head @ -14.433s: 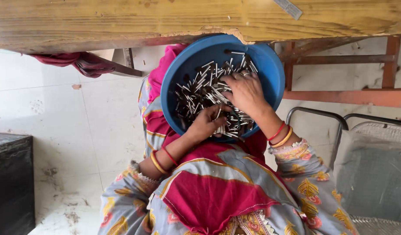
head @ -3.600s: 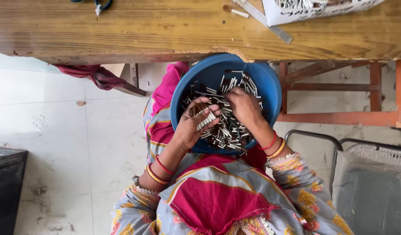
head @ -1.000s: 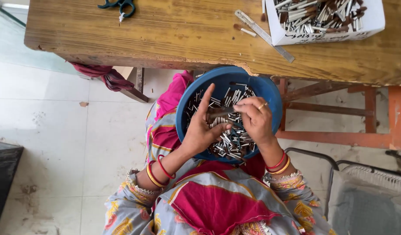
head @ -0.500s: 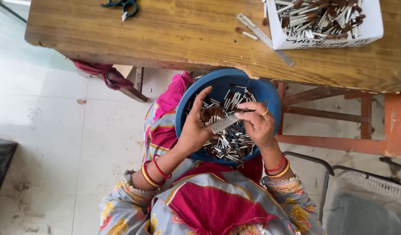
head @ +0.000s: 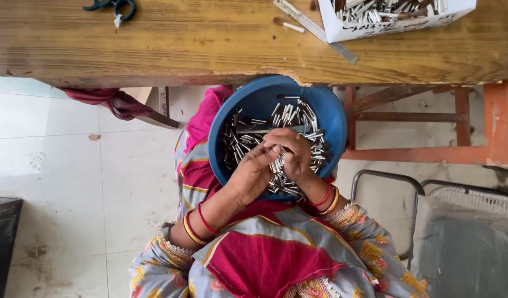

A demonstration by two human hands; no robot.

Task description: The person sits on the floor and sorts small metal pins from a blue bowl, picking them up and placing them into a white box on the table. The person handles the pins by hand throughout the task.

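Note:
A blue round bowl point(head: 259, 102) rests on my lap, filled with several small silver metal pieces point(head: 290, 116). Both hands meet over the middle of the bowl. My left hand point(head: 253, 171) curls its fingers around a small bunch of the metal pieces. My right hand point(head: 296, 153) presses against it from the right, fingers closed on the same bunch. Red and gold bangles sit on both wrists. The pieces inside the grip are mostly hidden by the fingers.
A worn wooden table point(head: 154, 44) spans the top, its edge just above the bowl. On it are a white box of metal pieces point(head: 397, 19), a flat metal strip point(head: 320, 33) and dark-handled scissors point(head: 111, 6). A grey chair point(head: 463, 232) stands at right, a black object point(head: 3, 243) at left.
My left hand, spread open half a second ago, has closed, and both hands have come together on a bunch of pieces over the bowl's middle.

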